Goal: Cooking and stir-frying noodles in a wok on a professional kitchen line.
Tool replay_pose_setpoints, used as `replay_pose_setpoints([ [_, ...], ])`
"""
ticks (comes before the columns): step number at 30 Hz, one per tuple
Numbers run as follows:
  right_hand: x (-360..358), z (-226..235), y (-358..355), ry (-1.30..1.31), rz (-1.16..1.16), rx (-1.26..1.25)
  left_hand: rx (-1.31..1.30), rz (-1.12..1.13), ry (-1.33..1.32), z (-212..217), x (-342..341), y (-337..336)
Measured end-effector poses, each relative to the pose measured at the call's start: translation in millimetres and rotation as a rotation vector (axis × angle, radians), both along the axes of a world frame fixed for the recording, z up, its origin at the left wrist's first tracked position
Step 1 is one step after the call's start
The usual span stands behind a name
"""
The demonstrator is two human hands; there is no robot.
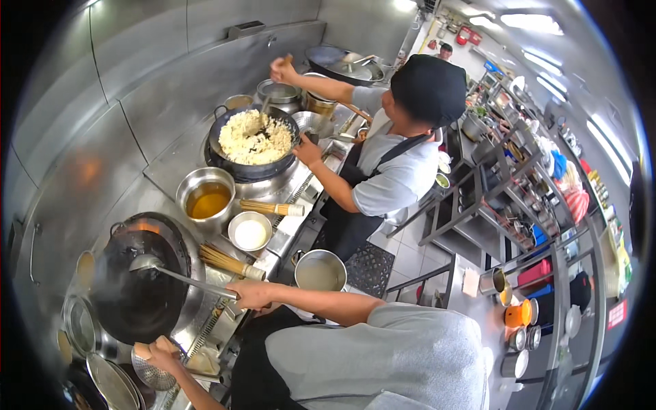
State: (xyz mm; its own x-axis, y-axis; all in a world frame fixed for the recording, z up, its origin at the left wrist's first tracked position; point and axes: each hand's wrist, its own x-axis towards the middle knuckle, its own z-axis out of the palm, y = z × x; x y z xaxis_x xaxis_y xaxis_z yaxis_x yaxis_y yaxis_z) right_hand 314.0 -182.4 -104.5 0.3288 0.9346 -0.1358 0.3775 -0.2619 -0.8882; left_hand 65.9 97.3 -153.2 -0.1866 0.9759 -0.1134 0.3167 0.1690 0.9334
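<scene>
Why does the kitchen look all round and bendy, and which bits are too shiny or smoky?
Head view: the fisheye lens curves the seams on the steel wall and leaves black corners; head view: the ceiling lights glare white, and the wall catches an orange glow; head view: faint haze softens part of the dark wok.
</scene>
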Motion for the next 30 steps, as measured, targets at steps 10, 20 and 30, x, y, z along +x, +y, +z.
replay_pose_setpoints([
  [10, -13, 31, 13, 0.236, -0.008, -0.009, -0.422, -0.066, -0.447, -82, 50, 30],
  [20, -36, -30, 21, 0.168, 0.246, 0.056, -0.454, -0.267, -0.898, -31, -35, -112],
  [30, -123, -152, 21, -0.209, 0.44, -0.085, -0.469, 0.335, -1.083, -5, -162, -344],
])
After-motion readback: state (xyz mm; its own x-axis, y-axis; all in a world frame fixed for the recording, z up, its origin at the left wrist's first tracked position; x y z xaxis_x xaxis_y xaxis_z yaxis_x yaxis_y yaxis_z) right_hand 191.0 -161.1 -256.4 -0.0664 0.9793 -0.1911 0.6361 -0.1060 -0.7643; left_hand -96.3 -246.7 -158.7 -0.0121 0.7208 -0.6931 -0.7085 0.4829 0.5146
